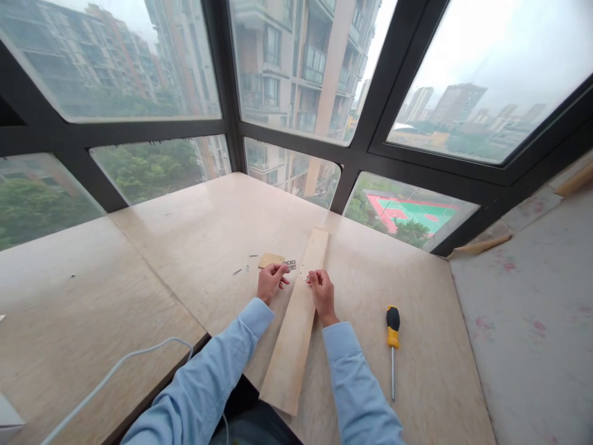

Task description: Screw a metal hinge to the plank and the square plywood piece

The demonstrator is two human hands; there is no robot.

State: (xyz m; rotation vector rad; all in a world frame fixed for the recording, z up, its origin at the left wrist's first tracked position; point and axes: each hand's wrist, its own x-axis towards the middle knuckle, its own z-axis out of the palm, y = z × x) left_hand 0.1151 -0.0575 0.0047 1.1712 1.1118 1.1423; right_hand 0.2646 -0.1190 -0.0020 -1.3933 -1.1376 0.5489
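Note:
My left hand (272, 283) is closed, its fingertips at the near left edge of a small metal hinge (290, 265). Just behind those fingers lies a small wooden block (270, 259), partly hidden by the hand. My right hand (323, 295) pinches a small screw (307, 280) between thumb and index finger, over a long wooden board (291, 346). Tiny dark holes show in the board near the fingertips. The board runs away from me between my two arms, flat on the wooden surface.
A few loose screws (238, 272) lie left of the block. To the right rests a yellow-and-black screwdriver (393, 327), shaft toward me. A white cable (125, 358) curves across the left side. Windows enclose the far edge; a papered wall (523, 321) bounds the right.

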